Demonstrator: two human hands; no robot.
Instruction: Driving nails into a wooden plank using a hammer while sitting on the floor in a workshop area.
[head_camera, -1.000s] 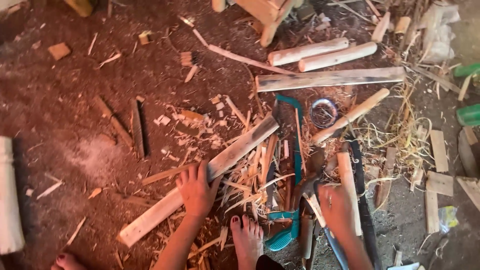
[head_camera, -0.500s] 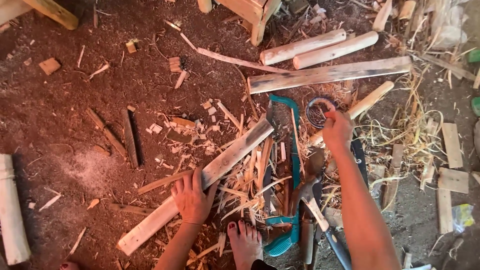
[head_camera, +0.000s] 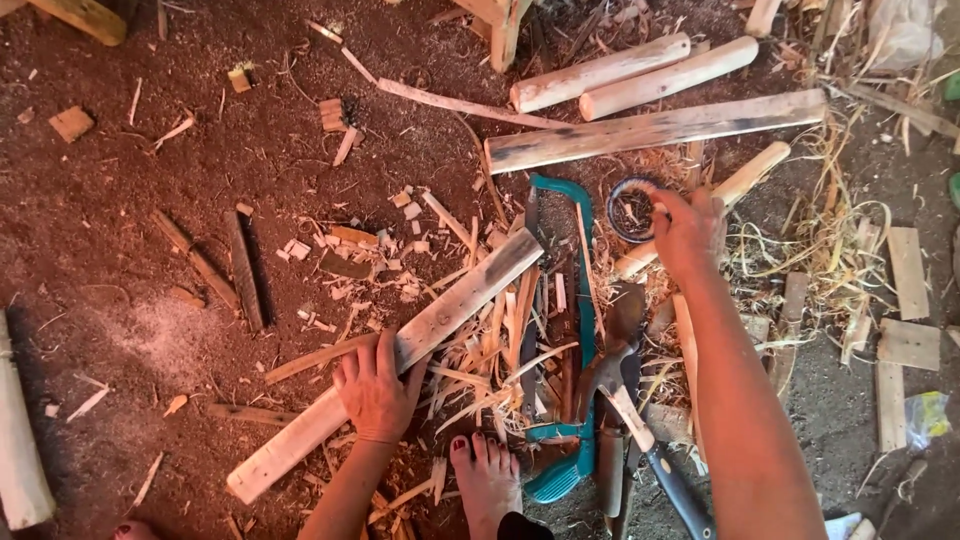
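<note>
One long flat plank (head_camera: 400, 355) lies slantwise across the dirt floor (head_camera: 130, 300) near its lower middle, and your left hand (head_camera: 377, 392) presses down on it, fingers curled over its edge. Your right hand (head_camera: 688, 228) reaches up right, fingertips gripping the rim of a small round tin (head_camera: 630, 210) beside the teal saw (head_camera: 575, 330).

Right hand (head_camera: 688, 228) hides part of the small round tin (head_camera: 632, 209); pale log (head_camera: 20, 440) cut off left.
</note>
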